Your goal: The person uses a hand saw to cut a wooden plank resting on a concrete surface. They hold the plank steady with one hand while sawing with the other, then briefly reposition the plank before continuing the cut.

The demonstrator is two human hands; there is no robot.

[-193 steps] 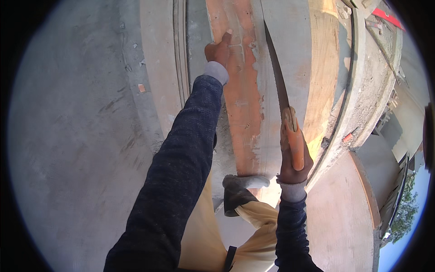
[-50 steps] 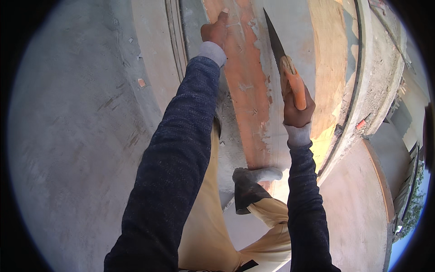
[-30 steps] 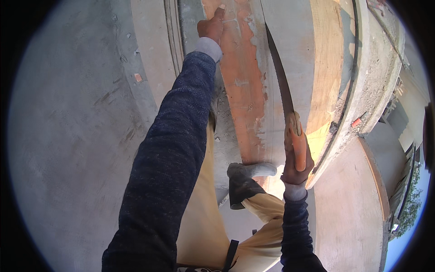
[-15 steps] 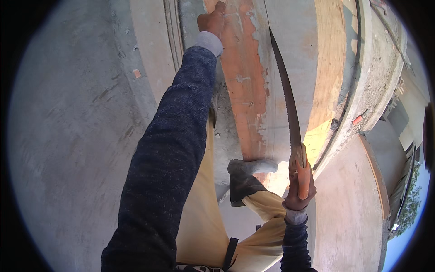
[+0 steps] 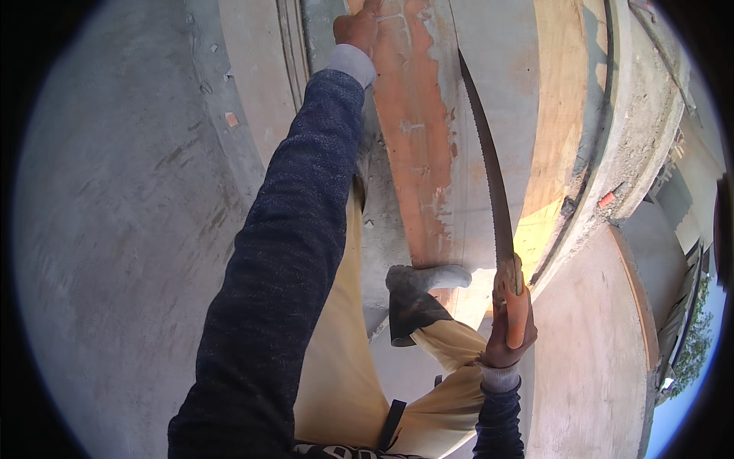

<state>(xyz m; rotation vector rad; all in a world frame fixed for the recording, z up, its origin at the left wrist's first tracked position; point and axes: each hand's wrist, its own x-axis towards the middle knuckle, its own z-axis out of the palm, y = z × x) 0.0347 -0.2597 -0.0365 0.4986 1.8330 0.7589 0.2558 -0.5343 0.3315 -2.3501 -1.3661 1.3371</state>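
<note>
My right hand (image 5: 511, 336) is closed around the orange handle of a handsaw (image 5: 489, 161). The saw's long dark blade points away from me, toothed edge to the left, its far end at a thin line in the grey board (image 5: 493, 115). At the far left of the work, my left hand (image 5: 357, 32) is closed and rests on the reddish-orange strip (image 5: 413, 145) of the board. Its fingertips are hidden, so what they hold, if anything, cannot be made out. My boot (image 5: 428, 279) stands on the near end of the strip.
A bare wood strip (image 5: 562, 99) runs along the board's right side. Beyond it lie a concrete ledge (image 5: 634, 130) and a pale panel (image 5: 585, 359). To the left stretches a grey floor (image 5: 130, 229), with a small orange fragment (image 5: 232, 119) on it.
My right hand and the saw have drawn back slightly toward me. My left hand stays in nearly the same place on the strip.
</note>
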